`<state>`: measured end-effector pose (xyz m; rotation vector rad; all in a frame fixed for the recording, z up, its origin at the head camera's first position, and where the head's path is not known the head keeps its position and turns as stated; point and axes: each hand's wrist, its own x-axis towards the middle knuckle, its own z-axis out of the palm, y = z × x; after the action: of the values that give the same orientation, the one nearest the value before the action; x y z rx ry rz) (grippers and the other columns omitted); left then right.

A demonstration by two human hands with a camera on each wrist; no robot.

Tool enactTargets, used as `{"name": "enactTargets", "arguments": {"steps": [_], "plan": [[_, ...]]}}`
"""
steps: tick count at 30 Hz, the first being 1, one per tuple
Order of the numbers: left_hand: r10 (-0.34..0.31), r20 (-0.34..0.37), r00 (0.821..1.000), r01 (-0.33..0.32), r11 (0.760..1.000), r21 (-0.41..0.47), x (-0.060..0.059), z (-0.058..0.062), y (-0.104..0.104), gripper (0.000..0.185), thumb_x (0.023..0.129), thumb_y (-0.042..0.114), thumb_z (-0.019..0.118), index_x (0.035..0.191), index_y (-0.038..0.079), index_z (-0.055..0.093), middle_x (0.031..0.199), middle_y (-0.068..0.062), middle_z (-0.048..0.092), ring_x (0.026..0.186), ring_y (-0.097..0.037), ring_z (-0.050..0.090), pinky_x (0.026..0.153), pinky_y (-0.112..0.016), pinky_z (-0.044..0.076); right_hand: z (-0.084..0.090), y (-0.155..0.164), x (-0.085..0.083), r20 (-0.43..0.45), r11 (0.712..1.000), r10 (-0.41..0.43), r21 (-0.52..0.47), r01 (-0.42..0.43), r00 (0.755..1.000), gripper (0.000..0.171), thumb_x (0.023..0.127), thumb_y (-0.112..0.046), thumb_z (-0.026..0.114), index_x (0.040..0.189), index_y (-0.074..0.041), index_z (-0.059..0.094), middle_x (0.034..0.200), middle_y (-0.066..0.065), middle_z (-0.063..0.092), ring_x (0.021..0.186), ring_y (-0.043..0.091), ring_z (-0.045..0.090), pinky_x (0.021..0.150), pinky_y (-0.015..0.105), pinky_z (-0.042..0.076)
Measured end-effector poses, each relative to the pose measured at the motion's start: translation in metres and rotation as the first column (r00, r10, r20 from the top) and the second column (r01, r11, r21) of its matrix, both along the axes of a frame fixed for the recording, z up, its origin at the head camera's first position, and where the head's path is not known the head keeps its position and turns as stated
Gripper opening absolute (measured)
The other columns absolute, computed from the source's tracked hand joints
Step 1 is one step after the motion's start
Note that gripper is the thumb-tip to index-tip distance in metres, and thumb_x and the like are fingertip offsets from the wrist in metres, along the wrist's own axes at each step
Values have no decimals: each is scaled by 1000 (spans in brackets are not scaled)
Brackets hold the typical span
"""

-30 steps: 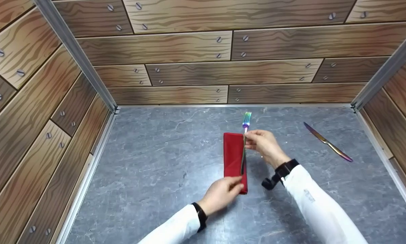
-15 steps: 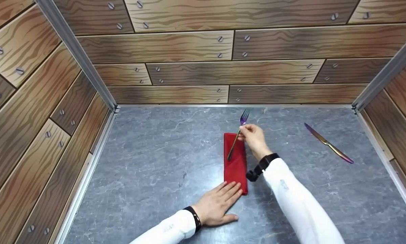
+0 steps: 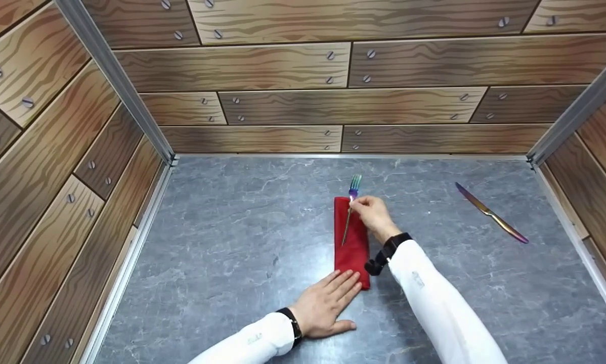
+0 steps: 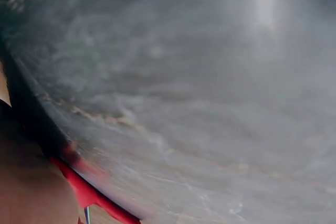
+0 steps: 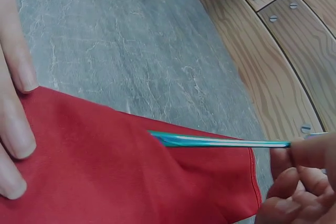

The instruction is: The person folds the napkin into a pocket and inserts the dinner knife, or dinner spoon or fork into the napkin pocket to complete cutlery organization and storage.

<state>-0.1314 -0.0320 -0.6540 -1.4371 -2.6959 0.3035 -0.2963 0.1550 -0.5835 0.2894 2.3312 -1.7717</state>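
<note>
so nearest the camera, the left hand [image 3: 326,306] lies flat on the grey stone-look tabletop [image 3: 222,263], fingers straight and spread a bit, with the fingertips [image 3: 351,280] pressing the near end of a folded red napkin [image 3: 352,255]. it isn't gripping anything, just holding the cloth down. in the right wrist view those same fingertips [image 5: 16,129] sit on the edge of the red napkin [image 5: 131,177]. the left wrist view is mostly blurry tabletop [image 4: 199,93] with a sliver of red cloth [image 4: 89,195] at the bottom, so not much to read there.

a bit further out, the napkin lies as a long narrow strip running away from the person, roughly mid-table. the right hand [image 3: 374,215] hovers over its far end, fingers curled, pinching a rainbow-coloured fork [image 3: 349,212] near the neck. the fork's handle slants down toward the middle of the napkin, and the right wrist view shows the fork [image 5: 220,141] handle tip meeting a fold of the cloth, with the right hand [image 5: 299,182] closed around the other end. whether the tip goes under the fold or only touches it i can't tell. the tines stick out just past the napkin's far edge.

off to the right and well apart from all that, a rainbow-coloured table knife [image 3: 491,213] lies diagonally on the table. behind everything are wood-plank-patterned walls [image 3: 303,91] with metal corner rails [image 3: 116,86].
</note>
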Motion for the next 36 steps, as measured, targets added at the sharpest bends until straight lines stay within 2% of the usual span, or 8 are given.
{"name": "enactTargets", "arguments": {"steps": [5,10,15,21,25,31,36], "plan": [[0,7,1000,0,1000,1,0,-2,-1,88,102,72,14,165,12,20,174,-8,17,162,-22,16,132,-38,19,-6,0,3,92,996,74,39,-78,993,15,97,-16,65,99,-1,70,65,-7,47,55,6,38,49,20,31],[-6,15,1000,5,1000,11,-1,-2,-2,87,102,72,16,165,11,21,174,-8,17,162,-23,16,132,-37,18,-13,-1,10,149,983,135,102,-151,980,18,92,-18,70,101,-3,72,76,-6,57,58,7,42,50,21,33],[-1,29,1000,2,1000,-12,-1,0,-1,88,102,72,13,166,11,18,174,-8,15,162,-23,14,133,-37,17,-16,-2,16,192,975,164,116,-189,968,18,90,-18,72,98,-3,77,71,-5,59,57,7,45,49,21,35],[-4,13,1000,4,1000,-11,-1,1,-2,88,102,72,14,165,11,20,174,-8,18,162,-23,16,132,-37,18,-21,-6,18,179,976,184,81,-200,967,17,88,-10,71,94,5,77,68,-3,60,61,8,53,55,22,46],[-8,1,1000,8,1000,2,-1,1,-2,88,102,72,16,165,11,23,173,-8,20,161,-24,19,132,-37,20,-26,-10,19,153,977,172,100,-189,973,17,88,-8,71,91,7,76,69,-2,62,63,8,56,57,21,48],[-14,-6,1000,14,1000,19,-1,-2,-2,87,102,72,17,164,11,28,173,-9,22,161,-24,19,132,-38,21,-31,-14,22,99,974,133,173,-148,986,17,85,-9,73,89,7,78,69,-2,63,66,10,55,59,21,45],[-14,-6,1000,14,1000,18,-1,-4,-2,87,102,72,16,163,12,31,172,-9,22,161,-25,19,132,-38,20,-31,-17,24,81,959,110,252,-128,991,18,84,-14,77,86,4,79,72,-1,65,69,12,55,61,22,44]]}}
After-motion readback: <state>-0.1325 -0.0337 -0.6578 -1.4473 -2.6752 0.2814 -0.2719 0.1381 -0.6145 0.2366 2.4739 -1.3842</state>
